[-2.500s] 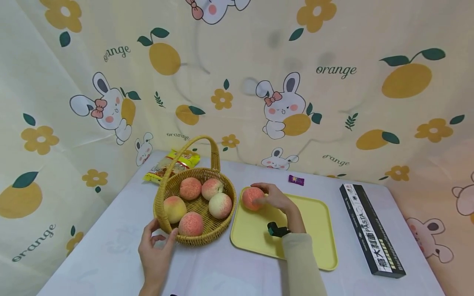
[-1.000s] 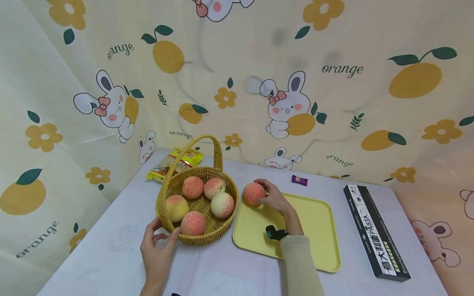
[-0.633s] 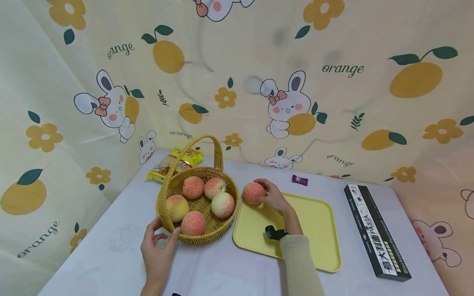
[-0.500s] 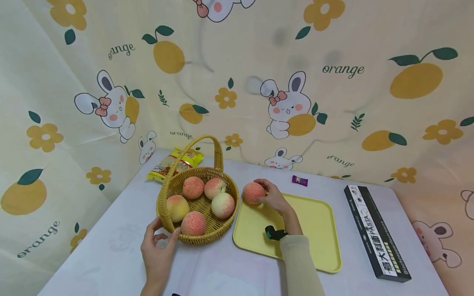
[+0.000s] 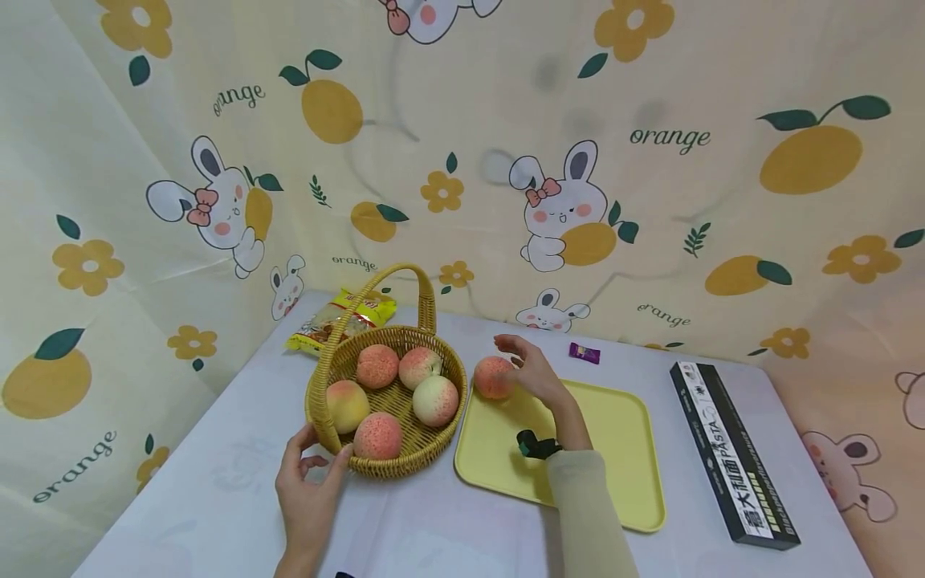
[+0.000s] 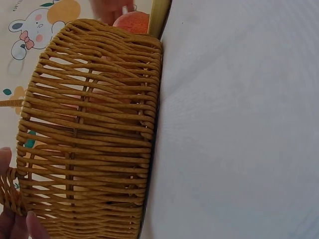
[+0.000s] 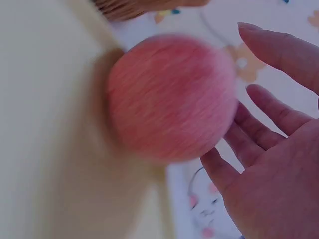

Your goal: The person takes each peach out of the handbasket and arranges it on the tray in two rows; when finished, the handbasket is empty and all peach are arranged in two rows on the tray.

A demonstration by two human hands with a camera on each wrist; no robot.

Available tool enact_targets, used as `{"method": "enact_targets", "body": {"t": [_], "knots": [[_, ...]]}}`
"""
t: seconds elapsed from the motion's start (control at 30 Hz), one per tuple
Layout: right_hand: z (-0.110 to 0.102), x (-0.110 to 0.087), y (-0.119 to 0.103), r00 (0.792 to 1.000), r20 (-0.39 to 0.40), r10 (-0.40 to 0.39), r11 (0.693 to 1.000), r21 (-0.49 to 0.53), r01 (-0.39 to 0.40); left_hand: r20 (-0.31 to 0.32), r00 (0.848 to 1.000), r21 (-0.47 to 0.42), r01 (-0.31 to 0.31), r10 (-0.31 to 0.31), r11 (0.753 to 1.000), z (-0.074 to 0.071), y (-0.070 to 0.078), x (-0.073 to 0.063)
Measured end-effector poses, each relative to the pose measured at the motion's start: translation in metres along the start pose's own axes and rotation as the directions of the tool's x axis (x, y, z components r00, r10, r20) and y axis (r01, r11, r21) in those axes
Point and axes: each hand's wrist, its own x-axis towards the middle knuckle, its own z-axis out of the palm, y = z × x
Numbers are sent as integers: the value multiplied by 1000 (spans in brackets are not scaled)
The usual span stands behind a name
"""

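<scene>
In the head view a red peach sits at the far left corner of the yellow tray. Just right of that peach my right hand has its fingers spread. The right wrist view has the peach in front of the fingers, none curled round it. Left of the tray stands a wicker basket with several peaches inside, among them a pale one. My left hand pinches the near-left base of its handle between thumb and fingers. In the left wrist view the basket's wall hides most of the peaches.
Behind the basket lies a yellow snack bag. A small purple packet is beyond the tray, near the cloth backdrop. To the tray's right lies a long black pasta box.
My right hand has let go of the red peach, its fingers lifting and spreading away. The peach stays on the tray's corner. My left hand keeps its place on the basket.
</scene>
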Motion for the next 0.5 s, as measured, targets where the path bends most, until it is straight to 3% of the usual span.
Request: {"method": "enact_targets", "body": {"t": [0.17, 0.3, 0.4, 0.5], "knots": [[5, 19, -2, 998, 40, -44, 999, -11, 44, -3, 1000, 13, 3, -3, 1000, -1, 1, 1], [13, 30, -17, 989, 129, -67, 997, -34, 72, -18, 1000, 22, -2, 2, 1000, 0, 6, 2], [20, 37, -27, 973, 222, -66, 996, -52, 79, -28, 999, 21, -19, 20, 1000, 1, 19, 2], [27, 41, -35, 943, 331, -37, 994, -85, 69, -30, 999, 23, -28, 29, 999, 1, 33, 3]]}}
